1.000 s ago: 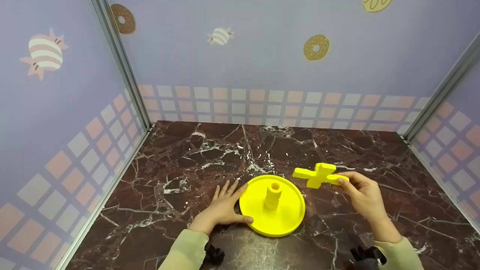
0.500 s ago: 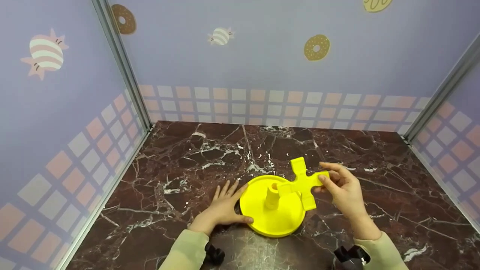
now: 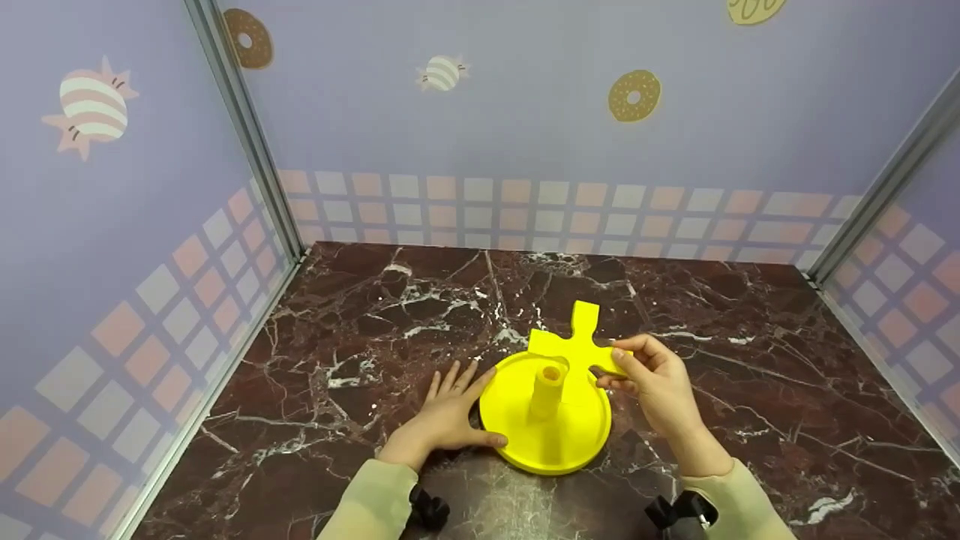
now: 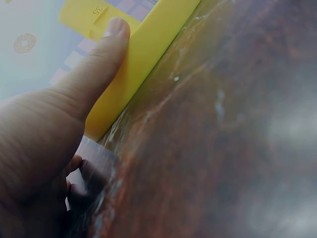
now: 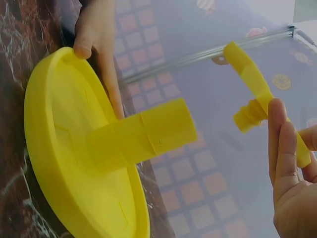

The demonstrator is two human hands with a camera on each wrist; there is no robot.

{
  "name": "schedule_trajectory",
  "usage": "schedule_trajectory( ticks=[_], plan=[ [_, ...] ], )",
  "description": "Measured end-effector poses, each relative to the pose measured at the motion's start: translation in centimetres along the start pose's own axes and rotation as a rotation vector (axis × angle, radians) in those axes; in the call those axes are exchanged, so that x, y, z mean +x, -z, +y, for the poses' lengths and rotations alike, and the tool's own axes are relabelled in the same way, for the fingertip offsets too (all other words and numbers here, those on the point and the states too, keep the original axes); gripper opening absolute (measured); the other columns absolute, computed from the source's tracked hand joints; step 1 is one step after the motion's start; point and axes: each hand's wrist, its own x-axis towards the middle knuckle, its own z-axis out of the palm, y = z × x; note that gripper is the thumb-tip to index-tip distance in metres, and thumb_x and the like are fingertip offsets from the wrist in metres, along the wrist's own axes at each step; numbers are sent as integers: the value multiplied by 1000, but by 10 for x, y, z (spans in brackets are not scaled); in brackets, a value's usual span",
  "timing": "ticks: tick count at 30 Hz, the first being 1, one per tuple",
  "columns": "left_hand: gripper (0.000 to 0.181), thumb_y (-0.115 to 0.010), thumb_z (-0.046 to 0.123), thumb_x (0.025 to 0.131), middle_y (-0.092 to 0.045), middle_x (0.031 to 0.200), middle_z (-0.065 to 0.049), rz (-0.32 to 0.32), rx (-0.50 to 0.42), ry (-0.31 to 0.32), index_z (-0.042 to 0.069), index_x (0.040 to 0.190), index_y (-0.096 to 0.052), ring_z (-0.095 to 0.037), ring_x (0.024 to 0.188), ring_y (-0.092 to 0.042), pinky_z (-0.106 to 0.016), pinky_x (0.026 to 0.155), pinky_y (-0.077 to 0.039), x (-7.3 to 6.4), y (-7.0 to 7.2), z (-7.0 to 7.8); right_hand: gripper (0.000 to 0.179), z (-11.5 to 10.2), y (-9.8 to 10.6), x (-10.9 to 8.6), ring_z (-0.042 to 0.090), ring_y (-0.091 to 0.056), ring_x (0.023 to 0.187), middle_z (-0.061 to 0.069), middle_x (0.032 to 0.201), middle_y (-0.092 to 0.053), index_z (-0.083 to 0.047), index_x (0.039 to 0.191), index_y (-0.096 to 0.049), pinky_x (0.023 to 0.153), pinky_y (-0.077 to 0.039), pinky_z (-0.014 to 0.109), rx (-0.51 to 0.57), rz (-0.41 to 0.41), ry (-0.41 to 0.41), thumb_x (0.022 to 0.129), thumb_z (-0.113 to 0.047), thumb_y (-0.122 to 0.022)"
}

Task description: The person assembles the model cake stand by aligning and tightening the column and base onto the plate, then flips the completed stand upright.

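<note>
A round yellow base (image 3: 517, 446) with a raised rim lies on the tabletop, and a hollow post (image 3: 547, 396) stands upright at its middle. My left hand (image 3: 445, 420) rests at the base's left side, fingers spread straight, with the thumb touching the rim. My right hand (image 3: 666, 394) pinches one arm of a yellow cross-shaped piece (image 3: 581, 351) between thumb and fingers. The piece is tilted above the base's far right part, beside the post. In the right wrist view, a stepped stub (image 5: 250, 115) projects from the cross toward the post, with a gap between them.
The dark red marbled tabletop (image 3: 360, 300) runs back to lilac walls (image 3: 525, 112) with printed sweets and checks. Metal corner posts (image 3: 251, 142) stand at both back corners. A black wrist mount (image 3: 679, 512) sits beneath my right forearm.
My right hand has moved left, bringing the cross-shaped piece from beside the base to over it. The piece has turned and tilted on the way. My left hand and the base have stayed put.
</note>
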Motion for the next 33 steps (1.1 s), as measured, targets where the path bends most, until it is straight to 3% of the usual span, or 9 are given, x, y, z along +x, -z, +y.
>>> schedule_trajectory(
  ticks=[5, 12, 25, 33],
  plan=[
    [117, -76, 73, 76, -9, 175, -12, -1, -2, 3, 28, 167, -18, -40, 162, 2, -64, 130, 3, -1, 1, 0, 10, 7, -6, 4, 19, -71, 62, 10, 90, -63, 5, 109, -63, 59, -62, 23, 4, -20, -58, 102, 2, -57],
    [117, -75, 74, 77, -10, 174, -14, 0, 15, -5, 28, 167, -17, -42, 161, 1, -65, 129, 2, 0, 0, 0, 15, 19, -12, 10, 22, -73, 67, 9, 101, -64, 6, 115, -62, 65, -64, 28, -21, -33, -150, 104, -3, -57],
    [117, -75, 74, 77, -11, 174, -16, 7, 19, -21, 29, 167, -15, -44, 161, 0, -66, 129, 1, 0, -1, 0, 17, 22, -18, 13, 19, -74, 68, 7, 98, -63, 5, 115, -62, 64, -63, 24, -121, -82, -207, 103, -7, -59],
    [116, -75, 74, 77, -9, 174, -14, 4, 19, -10, 29, 167, -16, -43, 161, 1, -65, 129, 1, 0, -1, -1, 18, 25, -17, 13, 22, -73, 71, 10, 99, -63, 7, 116, -63, 75, -66, 38, -137, -107, -201, 103, -6, -59]
  ],
)
